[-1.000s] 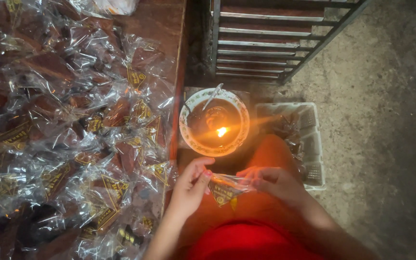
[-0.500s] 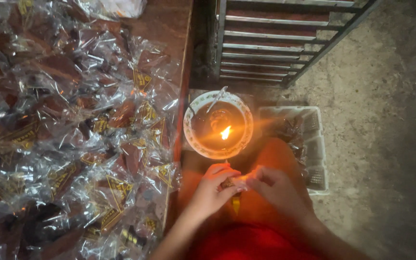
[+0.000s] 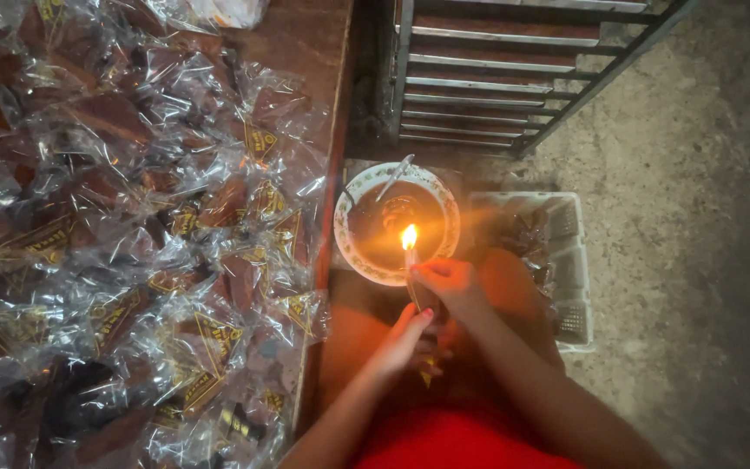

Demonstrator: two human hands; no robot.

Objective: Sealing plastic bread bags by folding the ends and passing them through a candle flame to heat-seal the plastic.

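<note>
Your right hand [image 3: 444,282] and left hand [image 3: 410,339] pinch a clear packet [image 3: 424,300] at the candle flame [image 3: 409,236], the bowl [image 3: 353,252] at twelve o'clock, wrapped packets [image 3: 132,243] at nine.

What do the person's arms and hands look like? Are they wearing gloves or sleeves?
No gloves and no sleeves show: both forearms are bare down to the wrists. The left hand and right hand are bare too, with no rings, watch or bracelets that I can see. At least one nail on the left hand looks painted pink or red. Warm orange candlelight glows over both hands.
</note>
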